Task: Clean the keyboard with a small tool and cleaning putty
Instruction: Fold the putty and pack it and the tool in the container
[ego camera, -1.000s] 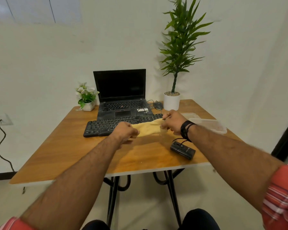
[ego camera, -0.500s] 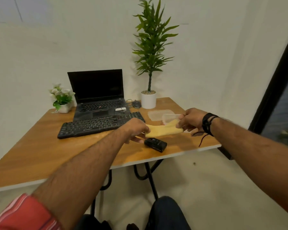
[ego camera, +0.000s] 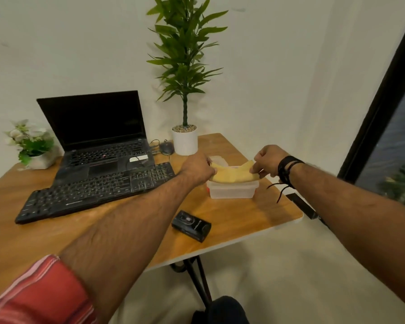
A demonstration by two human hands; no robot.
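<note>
A stretched sheet of yellow cleaning putty (ego camera: 233, 174) hangs between my hands just above a clear plastic container (ego camera: 232, 190). My left hand (ego camera: 198, 168) grips its left end and my right hand (ego camera: 267, 162) pinches its right end. The black keyboard (ego camera: 96, 189) lies on the wooden table (ego camera: 232, 213), to the left of the container and in front of an open black laptop (ego camera: 98, 134). No small tool can be made out.
A small black box (ego camera: 191, 226) lies near the table's front edge. The container's lid (ego camera: 218, 159) lies behind the container. A white pot with a tall plant (ego camera: 185, 140) and a mouse (ego camera: 166, 147) stand at the back, a small flower pot (ego camera: 33, 148) at the far left.
Both hands have carried the stretched putty to the right, from in front of the keyboard to just above the plastic container. The view has swung to the right.
</note>
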